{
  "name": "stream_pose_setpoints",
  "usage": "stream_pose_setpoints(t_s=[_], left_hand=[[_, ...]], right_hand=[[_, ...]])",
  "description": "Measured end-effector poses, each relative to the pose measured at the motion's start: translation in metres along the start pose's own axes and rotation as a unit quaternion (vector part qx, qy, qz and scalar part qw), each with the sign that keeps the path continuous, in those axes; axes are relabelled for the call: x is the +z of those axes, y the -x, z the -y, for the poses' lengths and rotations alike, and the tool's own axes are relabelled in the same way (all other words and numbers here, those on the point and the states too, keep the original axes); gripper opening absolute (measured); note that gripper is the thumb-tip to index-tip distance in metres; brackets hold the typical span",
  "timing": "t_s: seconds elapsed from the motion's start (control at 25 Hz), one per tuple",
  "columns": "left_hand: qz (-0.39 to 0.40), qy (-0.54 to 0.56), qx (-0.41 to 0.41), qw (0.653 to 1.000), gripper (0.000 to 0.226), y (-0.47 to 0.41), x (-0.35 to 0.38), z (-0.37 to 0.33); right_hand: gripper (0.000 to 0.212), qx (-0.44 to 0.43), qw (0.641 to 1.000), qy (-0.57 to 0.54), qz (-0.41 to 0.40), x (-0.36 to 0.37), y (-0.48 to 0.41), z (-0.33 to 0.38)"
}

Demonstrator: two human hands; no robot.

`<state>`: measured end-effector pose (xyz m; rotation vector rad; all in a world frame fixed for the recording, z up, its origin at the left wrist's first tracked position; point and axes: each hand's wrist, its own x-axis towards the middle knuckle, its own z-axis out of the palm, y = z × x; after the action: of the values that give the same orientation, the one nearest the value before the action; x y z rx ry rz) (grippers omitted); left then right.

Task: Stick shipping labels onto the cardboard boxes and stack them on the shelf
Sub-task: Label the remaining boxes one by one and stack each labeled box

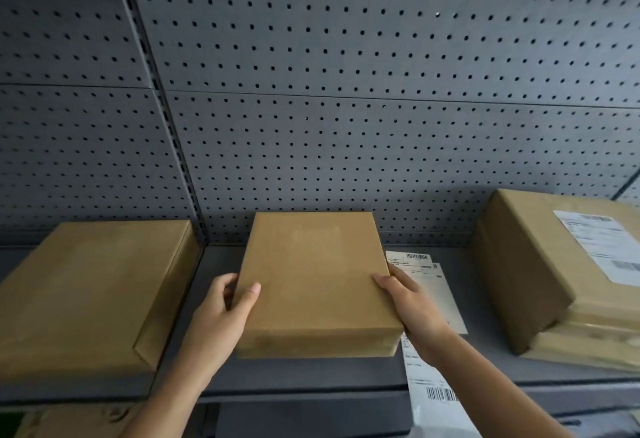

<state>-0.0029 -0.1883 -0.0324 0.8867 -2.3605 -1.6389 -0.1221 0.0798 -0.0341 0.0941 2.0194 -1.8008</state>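
Note:
A plain brown cardboard box [315,281] sits in the middle of the grey shelf [311,373], its top bare of any label. My left hand [221,313] grips its left side, thumb on the top face. My right hand [412,306] grips its right side, fingers curled over the edge. White shipping labels [436,285] with barcodes lie on the shelf just right of the box, partly under my right hand. Another label sheet [433,392] hangs over the shelf's front edge.
A larger brown box [90,295] lies on the shelf to the left. A stack of brown boxes [540,274] stands at the right; the top one bears a white label [609,243]. Grey pegboard [346,91] backs the shelf, with an upright post [173,146].

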Motion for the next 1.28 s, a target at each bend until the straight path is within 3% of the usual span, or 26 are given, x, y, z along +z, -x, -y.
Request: stream_pose_setpoints(t_s=[0.08,0.48,0.6,0.8,1.0,1.16,1.28], left_hand=[[-0.004,-0.009,-0.009,1.0,0.048,0.002,0.005,0.005],[-0.023,-0.04,0.008,0.999,0.056,0.004,0.013,0.015],[-0.047,-0.108,0.063,0.991,0.059,0.002,0.011,0.012],[-0.077,-0.16,0.17,0.969,0.057,0.002,0.017,-0.015],[-0.012,-0.171,0.264,0.949,0.046,0.0,0.045,-0.048],[0.074,-0.126,0.306,0.941,0.036,-0.003,0.083,-0.07],[0.156,-0.103,0.32,0.929,0.028,-0.004,0.11,-0.081]], right_hand=[[0.031,0.004,1.0,0.004,0.004,0.0,-0.001,-0.008],[0.029,-0.014,0.999,0.032,0.035,-0.005,0.003,-0.014],[0.043,-0.037,0.998,0.046,0.004,-0.02,0.0,-0.017],[0.043,-0.106,0.981,0.15,-0.058,-0.061,0.003,-0.016],[0.063,-0.126,0.916,0.374,-0.068,-0.1,0.004,-0.031],[0.09,-0.069,0.868,0.491,0.022,-0.117,0.004,-0.053],[0.09,-0.062,0.857,0.51,0.041,-0.118,0.004,-0.067]])
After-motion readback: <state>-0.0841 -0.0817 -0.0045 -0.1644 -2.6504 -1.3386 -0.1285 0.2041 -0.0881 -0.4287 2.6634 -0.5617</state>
